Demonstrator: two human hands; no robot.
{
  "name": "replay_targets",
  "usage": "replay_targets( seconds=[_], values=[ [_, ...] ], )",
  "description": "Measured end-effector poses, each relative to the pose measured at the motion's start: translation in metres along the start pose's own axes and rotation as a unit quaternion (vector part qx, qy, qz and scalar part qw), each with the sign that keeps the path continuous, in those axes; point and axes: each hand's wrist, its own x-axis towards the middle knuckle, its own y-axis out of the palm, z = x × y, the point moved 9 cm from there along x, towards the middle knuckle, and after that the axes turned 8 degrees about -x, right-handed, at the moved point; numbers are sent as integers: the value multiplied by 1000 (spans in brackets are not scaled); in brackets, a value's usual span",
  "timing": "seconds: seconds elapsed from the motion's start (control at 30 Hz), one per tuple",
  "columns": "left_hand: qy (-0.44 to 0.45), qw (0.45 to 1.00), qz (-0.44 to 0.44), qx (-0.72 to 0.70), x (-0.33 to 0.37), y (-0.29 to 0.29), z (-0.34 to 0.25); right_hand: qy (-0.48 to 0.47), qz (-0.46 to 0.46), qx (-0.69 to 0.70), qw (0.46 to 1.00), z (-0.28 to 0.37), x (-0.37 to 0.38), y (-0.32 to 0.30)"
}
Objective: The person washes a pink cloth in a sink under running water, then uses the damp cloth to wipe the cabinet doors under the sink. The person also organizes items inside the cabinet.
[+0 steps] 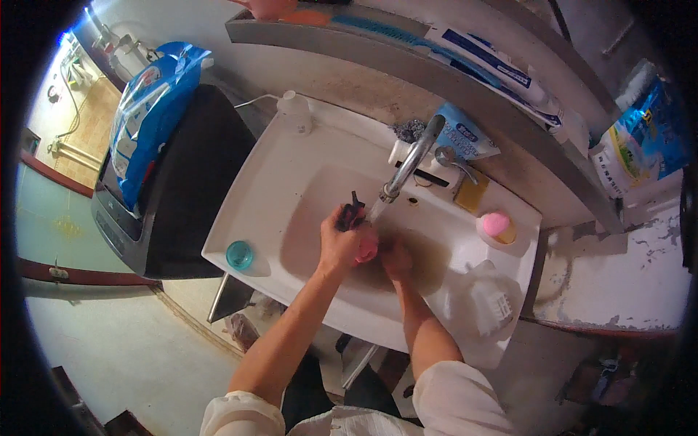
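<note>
We are apparently partway through washing a pink-and-black item [366, 249]; murky water [425, 267] is suggesting rinsing remains. Its pink body is looking blurred, black parts [353, 216] showing toward eleven o'clock. Our left hand [339, 243] is gripping it mid-basin [305, 211]; our right hand [397, 260] is dipping at four o'clock, its grasp unclear. The tap [414, 158] is standing at one o'clock.

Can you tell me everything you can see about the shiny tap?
The tap is silvery and looks like polished metal. Its spout arches forward from the back of the white sink, ending in a downturned nozzle. Water seems to be running from it. A silvery lever beside the spout looks like its handle. Neither the left hand nor the right hand touches it.
</note>
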Motion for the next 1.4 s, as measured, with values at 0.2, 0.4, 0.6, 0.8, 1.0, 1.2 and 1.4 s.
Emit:
replay_targets(
  seconds=[0.2,0.4,0.6,0.8,1.0,1.2,1.4],
  values=[
    [24,1000,-5,-4,-2,0,-3,-217,-22,3,976,5,-4,-3],
    [-2,1000,-3,-10,-4,0,1,-199,16,9,980,-6,-2,6],
    [-41,997,55,-42,-6,21,-22,-77,-30,81,993,-29,8,-19],
    [-84,982,168,-18,-5,24,-16,-73,168,440,879,49,-11,-42],
    [63,992,78,80,16,-45,-35,-115,69,483,865,59,-19,-110],
    [237,825,-2,514,-7,-26,-37,-217,50,431,875,90,-33,-121],
    [285,794,172,508,-22,16,-13,-269,45,364,891,111,-57,-136]
  ],
)
